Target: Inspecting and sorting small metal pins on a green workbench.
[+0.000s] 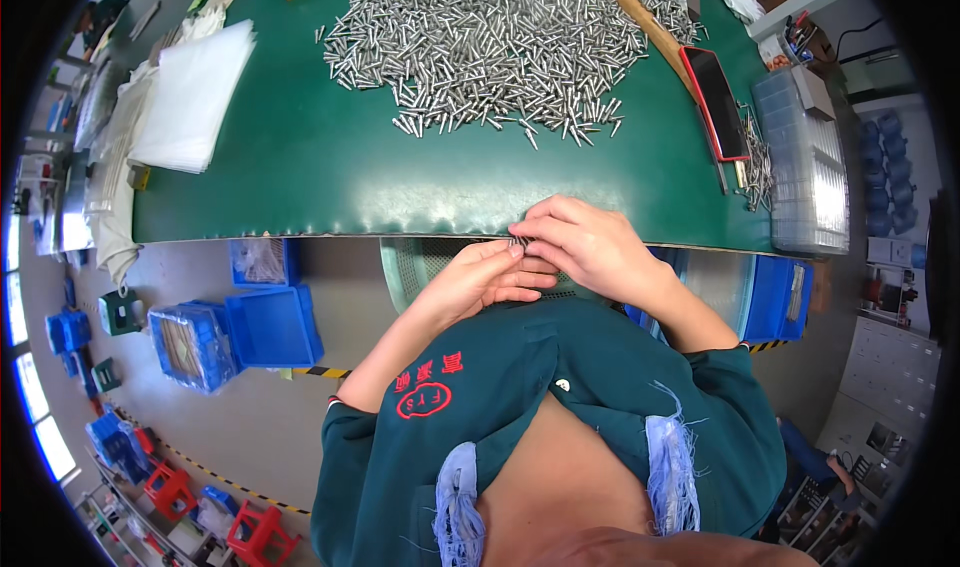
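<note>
A large heap of small, shiny metal pins lies spread over the green tabletop. At the table's front edge, my left hand and my right hand meet, fingertips together. Between them are a few small metal pins, mostly covered by the fingers. My left thumb and index finger pinch them from below, with the other fingers loosely curled. The thumb and fingers of my right hand close on them from above. How many pins each hand has cannot be made out.
Wooden strips border the heap. To the right lie a red-edged phone, loose metal pieces and stacked clear plastic boxes. White sheets lie at left. Below the table edge stand a green basket and blue bins.
</note>
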Available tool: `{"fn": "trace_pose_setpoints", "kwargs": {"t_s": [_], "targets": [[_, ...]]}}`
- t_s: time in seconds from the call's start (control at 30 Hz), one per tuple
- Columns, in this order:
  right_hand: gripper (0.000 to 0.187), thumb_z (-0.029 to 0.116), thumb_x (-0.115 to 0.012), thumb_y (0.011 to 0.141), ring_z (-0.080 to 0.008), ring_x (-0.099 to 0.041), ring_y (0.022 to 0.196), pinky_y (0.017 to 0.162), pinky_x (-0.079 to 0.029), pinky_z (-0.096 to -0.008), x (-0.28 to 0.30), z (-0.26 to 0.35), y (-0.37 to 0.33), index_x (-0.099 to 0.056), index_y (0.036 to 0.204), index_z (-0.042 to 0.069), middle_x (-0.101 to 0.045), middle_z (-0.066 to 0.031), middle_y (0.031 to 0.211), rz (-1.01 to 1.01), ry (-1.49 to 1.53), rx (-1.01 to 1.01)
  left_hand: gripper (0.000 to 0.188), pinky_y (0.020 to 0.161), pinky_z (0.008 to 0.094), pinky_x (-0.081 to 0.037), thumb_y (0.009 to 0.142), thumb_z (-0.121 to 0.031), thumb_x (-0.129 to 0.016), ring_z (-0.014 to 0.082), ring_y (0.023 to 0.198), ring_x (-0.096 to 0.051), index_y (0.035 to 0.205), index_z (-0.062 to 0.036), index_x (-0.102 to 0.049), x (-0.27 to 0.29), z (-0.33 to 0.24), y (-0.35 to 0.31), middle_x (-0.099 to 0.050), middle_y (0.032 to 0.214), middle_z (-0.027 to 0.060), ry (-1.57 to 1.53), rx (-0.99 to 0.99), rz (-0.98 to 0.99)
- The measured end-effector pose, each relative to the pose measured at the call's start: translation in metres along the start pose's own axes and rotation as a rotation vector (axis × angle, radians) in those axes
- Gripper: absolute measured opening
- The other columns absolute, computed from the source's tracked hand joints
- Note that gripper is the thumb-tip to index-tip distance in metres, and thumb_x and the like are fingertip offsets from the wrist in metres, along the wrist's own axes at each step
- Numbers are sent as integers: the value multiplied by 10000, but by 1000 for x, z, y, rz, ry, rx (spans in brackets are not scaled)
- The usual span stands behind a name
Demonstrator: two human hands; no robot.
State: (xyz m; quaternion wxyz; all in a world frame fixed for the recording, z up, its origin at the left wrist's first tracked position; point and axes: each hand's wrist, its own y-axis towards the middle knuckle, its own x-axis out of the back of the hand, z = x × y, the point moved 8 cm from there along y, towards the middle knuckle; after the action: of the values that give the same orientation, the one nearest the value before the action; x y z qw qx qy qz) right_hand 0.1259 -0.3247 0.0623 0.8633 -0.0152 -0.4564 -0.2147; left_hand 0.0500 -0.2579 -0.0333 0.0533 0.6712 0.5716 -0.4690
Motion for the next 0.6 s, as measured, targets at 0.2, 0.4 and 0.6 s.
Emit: {"fn": "trace_pose_setpoints", "kwargs": {"t_s": [0.2,0.4,0.6], "targets": [[371,59,-668,811,-181,-617,797,696,-507,-299,0,-5,3,-616,1175,103,-618,-48,995,45,184,-88,344,873,338,-531,1020,-230,-401,240,1051,-633,1210,27,-527,0,-8,-7,-631,1115,167,265,-48,-15],[392,49,-638,856,-96,-554,781,653,-449,-230,2,-9,9,-592,1242,95,-592,-22,954,44,530,-190,320,833,317,-534,1022,-196,-399,207,957,-661,1190,25,-558,-9,-40,-15,-670,1023,150,535,-190,-32],[373,71,-632,863,-93,-545,787,658,-445,-233,5,-13,14,-591,1234,82,-575,-19,923,-3,640,-235,308,814,301,-536,1013,-190,-427,189,920,-669,1167,29,-580,-9,-53,-15,-679,991,136,529,-193,-56]]}}
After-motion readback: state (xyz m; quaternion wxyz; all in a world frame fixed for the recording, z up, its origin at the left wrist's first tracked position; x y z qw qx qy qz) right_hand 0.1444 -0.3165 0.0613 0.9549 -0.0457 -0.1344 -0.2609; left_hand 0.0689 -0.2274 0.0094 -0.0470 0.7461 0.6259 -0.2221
